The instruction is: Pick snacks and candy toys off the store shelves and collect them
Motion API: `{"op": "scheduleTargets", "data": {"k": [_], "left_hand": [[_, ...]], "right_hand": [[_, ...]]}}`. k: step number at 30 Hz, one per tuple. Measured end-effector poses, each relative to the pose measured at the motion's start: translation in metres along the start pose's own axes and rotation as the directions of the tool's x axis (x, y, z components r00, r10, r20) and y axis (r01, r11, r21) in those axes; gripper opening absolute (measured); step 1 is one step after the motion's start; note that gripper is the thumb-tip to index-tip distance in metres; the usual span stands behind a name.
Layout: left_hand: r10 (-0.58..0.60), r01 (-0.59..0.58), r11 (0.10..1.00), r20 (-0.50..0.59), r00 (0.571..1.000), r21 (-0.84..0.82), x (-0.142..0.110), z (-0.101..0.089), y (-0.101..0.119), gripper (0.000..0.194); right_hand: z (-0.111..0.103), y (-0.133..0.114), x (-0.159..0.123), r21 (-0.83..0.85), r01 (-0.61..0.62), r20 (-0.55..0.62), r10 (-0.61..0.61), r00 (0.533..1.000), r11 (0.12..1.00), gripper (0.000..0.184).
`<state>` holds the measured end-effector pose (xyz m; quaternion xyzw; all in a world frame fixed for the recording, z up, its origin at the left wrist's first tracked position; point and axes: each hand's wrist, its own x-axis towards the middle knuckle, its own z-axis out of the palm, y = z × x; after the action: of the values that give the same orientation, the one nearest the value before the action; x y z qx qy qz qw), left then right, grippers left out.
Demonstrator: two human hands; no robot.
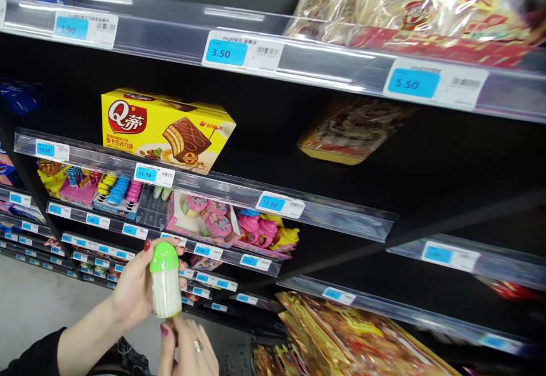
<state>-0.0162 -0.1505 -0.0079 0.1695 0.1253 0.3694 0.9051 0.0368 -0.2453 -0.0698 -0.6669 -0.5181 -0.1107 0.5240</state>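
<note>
My left hand (134, 285) is closed around a small bottle (166, 293) with a bright green domed cap and a clear body with whitish contents. The thumb lies along its left side, and the fingertips show behind its right side. The bottle stands nearly upright, cap on top. Just below, my right hand (187, 347) has its thumb and curled fingers at the bottle's lower end; a ring is on one finger. What the fingertips grip underneath is partly hidden. Behind the hands, a lower shelf holds boxes of pink toy-like tubs (217, 217) and colourful sweets (117, 191).
A yellow cake box (166, 128) stands on the middle shelf, jutting over its price rail (205, 185). Large clear bags (418, 12) fill the top right shelf. Gold snack packs (341, 336) lie low at right, near a dark basket (234, 350). Grey floor (34, 302) shows lower left.
</note>
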Motion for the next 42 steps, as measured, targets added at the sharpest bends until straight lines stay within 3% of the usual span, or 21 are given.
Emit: {"op": "scheduleTargets", "data": {"k": [2,4,7,9,10,13,16,20,24,26,27,29,30,32,35,37,39,42], "left_hand": [[0.083,-0.082,0.995,-0.01,0.997,0.063,0.0,0.0,-0.001,0.024],[0.141,-0.141,0.98,0.011,0.99,0.141,-0.002,-0.001,-0.002,0.02],[0.144,-0.143,0.961,0.012,0.989,0.236,-0.004,-0.003,-0.004,0.018],[0.123,-0.12,0.96,0.002,0.992,0.252,-0.004,-0.005,-0.005,0.014],[0.111,-0.108,0.964,-0.001,0.994,0.245,-0.005,-0.006,-0.006,0.012],[0.105,-0.101,0.975,-0.012,0.994,0.198,-0.005,-0.007,-0.01,0.018],[0.112,-0.108,0.978,-0.008,0.994,0.177,-0.006,-0.006,-0.012,0.018],[0.123,-0.128,0.978,0.041,0.992,0.163,-0.009,-0.003,-0.014,0.019],[0.121,-0.123,0.978,0.022,0.992,0.169,-0.009,-0.003,-0.016,0.019],[0.11,-0.109,0.98,0.003,0.994,0.168,-0.008,-0.004,-0.017,0.02],[0.104,-0.102,0.98,-0.003,0.995,0.172,-0.008,-0.005,-0.018,0.022],[0.117,-0.115,0.974,0.003,0.993,0.194,-0.007,-0.007,-0.021,0.023],[0.148,-0.148,0.966,0.015,0.989,0.211,-0.007,-0.008,-0.022,0.024],[0.211,-0.216,0.947,0.05,0.976,0.236,-0.008,-0.009,-0.025,0.024],[0.201,-0.207,0.951,0.047,0.978,0.228,-0.007,-0.011,-0.029,0.026],[0.147,-0.144,0.966,0.003,0.989,0.215,-0.005,-0.012,-0.032,0.026],[0.116,-0.105,0.972,-0.041,0.992,0.211,-0.004,-0.013,-0.037,0.026],[0.095,-0.081,0.974,-0.056,0.994,0.212,-0.003,-0.013,-0.046,0.025]], "right_hand": [[0.002,0.003,0.0,-0.218,0.202,-0.031,-0.213,0.976,0.955,0.024],[0.004,0.006,-0.002,-0.238,0.225,-0.011,-0.234,0.972,0.945,0.025],[0.007,0.005,-0.009,0.001,0.012,0.038,-0.012,0.999,1.0,0.033],[0.008,0.001,-0.014,0.173,-0.221,0.12,0.202,0.972,0.96,0.039],[0.008,-0.002,-0.015,0.248,-0.341,0.171,0.306,0.937,0.907,0.041],[0.007,-0.011,-0.017,0.441,-0.645,0.349,0.543,0.764,0.624,0.046],[0.007,-0.014,-0.017,0.556,-0.767,0.487,0.622,0.613,0.321,0.048],[0.005,-0.006,-0.016,0.64,-0.768,0.645,0.545,0.536,-0.003,0.046],[0.003,-0.002,-0.013,0.528,-0.723,0.849,0.237,0.473,-0.446,0.04],[0.004,-0.002,-0.012,0.466,-0.684,0.872,0.163,0.461,-0.561,0.036],[0.005,-0.002,-0.013,0.469,-0.672,0.87,0.168,0.463,-0.573,0.035],[0.007,-0.001,-0.015,0.517,-0.686,0.85,0.209,0.484,-0.512,0.034],[0.008,0.0,-0.017,0.555,-0.711,0.831,0.253,0.495,-0.433,0.034],[0.008,0.003,-0.023,0.619,-0.77,0.761,0.364,0.537,-0.158,0.035],[0.006,0.006,-0.032,0.563,-0.73,0.511,0.53,0.677,0.389,0.036],[0.004,0.005,-0.036,0.448,-0.657,0.347,0.559,0.753,0.606,0.036],[0.002,0.005,-0.038,0.394,-0.636,0.286,0.569,0.771,0.664,0.036],[-0.001,0.007,-0.036,0.445,-0.683,0.345,0.593,0.727,0.579,0.039]]}}
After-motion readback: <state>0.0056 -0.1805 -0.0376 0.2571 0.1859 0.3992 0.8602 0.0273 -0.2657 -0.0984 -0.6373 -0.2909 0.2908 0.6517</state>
